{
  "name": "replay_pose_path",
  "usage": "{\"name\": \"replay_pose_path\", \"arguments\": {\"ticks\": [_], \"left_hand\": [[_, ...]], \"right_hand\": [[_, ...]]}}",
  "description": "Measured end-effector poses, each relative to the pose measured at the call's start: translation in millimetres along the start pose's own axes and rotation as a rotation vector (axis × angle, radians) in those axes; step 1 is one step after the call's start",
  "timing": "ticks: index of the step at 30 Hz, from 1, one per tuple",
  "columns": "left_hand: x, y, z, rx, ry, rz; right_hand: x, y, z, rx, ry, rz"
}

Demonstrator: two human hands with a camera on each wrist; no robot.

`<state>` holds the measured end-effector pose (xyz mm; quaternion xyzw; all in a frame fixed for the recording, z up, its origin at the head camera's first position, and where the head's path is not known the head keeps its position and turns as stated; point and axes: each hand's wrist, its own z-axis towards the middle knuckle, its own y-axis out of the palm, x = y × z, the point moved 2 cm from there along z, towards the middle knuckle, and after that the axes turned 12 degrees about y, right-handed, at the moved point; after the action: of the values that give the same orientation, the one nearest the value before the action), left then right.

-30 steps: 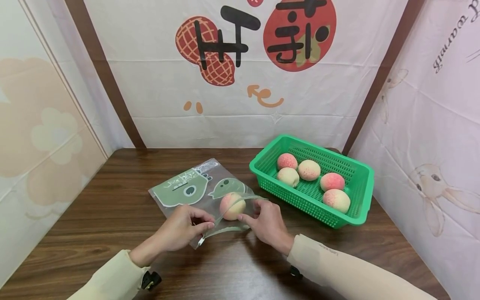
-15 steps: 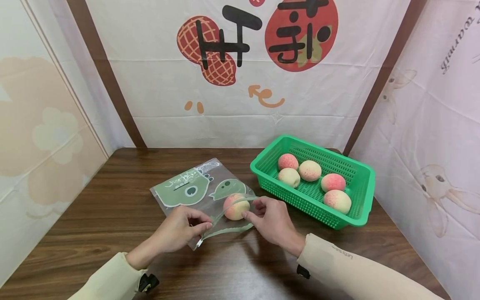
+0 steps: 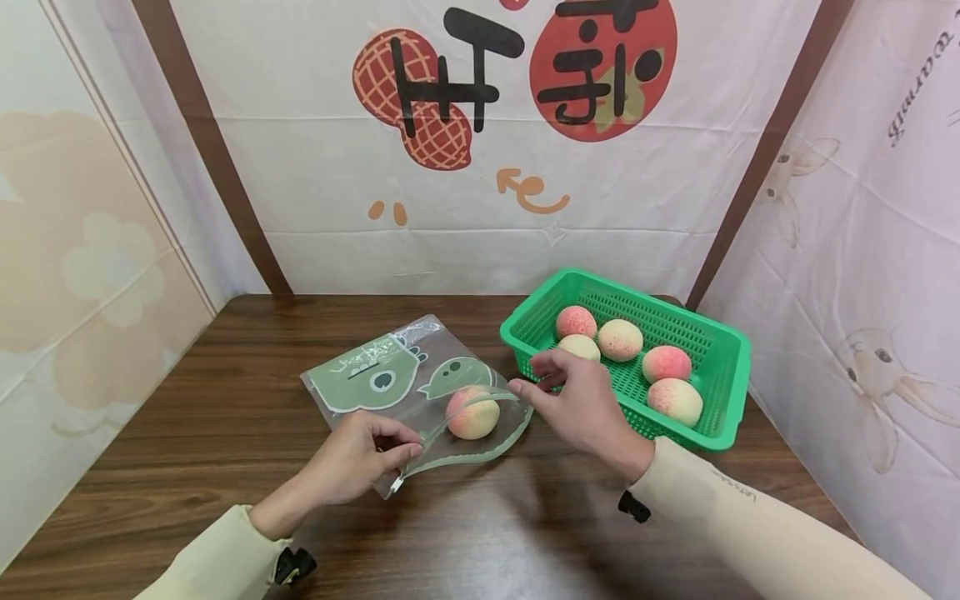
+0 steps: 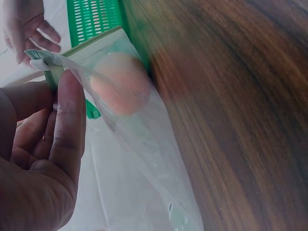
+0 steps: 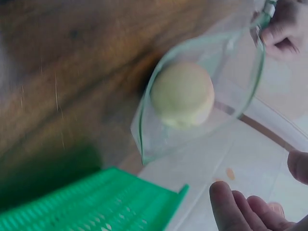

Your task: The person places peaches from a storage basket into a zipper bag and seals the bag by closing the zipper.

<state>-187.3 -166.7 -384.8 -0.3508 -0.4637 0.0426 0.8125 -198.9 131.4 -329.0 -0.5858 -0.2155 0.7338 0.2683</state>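
Observation:
A clear zip bag (image 3: 442, 367) with green cartoon prints lies on the table, its mouth gaping toward the person. Inside, just behind the opening, sits one pink-and-cream peach (image 3: 472, 413). My left hand (image 3: 367, 458) pinches the bag's edge between thumb and fingers near the white slider (image 3: 396, 483). My right hand (image 3: 581, 402) is off the bag, in the air between its right corner and the green basket (image 3: 637, 421). In the right wrist view the right fingers (image 5: 236, 209) and thumb are apart with nothing between them.
Several more peaches (image 3: 621, 340) lie in the perforated basket at the right of the wooden table (image 3: 187, 433). Printed cloth (image 3: 315, 183) hangs behind and at both sides.
My right hand has let go of the bag's mouth and moved right toward the basket. The peach shifted slightly right within the bag, then stayed. My left hand keeps its pinch.

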Motion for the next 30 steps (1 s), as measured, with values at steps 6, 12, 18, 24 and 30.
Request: {"name": "replay_pose_path", "arguments": {"ticks": [6,12,18,24,30], "left_hand": [[0.1,-1.2,-0.8,-0.003,-0.008,0.005],[0.8,-2.4,-1.5,-0.003,-0.016,0.003],[1.7,-3.6,-1.7,-0.002,-0.015,-0.001],[1.4,-3.6,-2.2,-0.001,-0.022,-0.011],[2.4,-3.8,-2.5,-0.004,-0.027,-0.022]], "right_hand": [[-6.3,-24.3,11.8,0.032,-0.008,0.004],[-7.5,-47.9,25.7,0.059,0.002,0.004],[-2.7,-62.8,40.0,0.087,0.02,-0.038],[3.9,-69.9,54.6,0.099,0.011,-0.039],[11.1,-76.0,70.6,0.089,0.008,-0.051]]}}
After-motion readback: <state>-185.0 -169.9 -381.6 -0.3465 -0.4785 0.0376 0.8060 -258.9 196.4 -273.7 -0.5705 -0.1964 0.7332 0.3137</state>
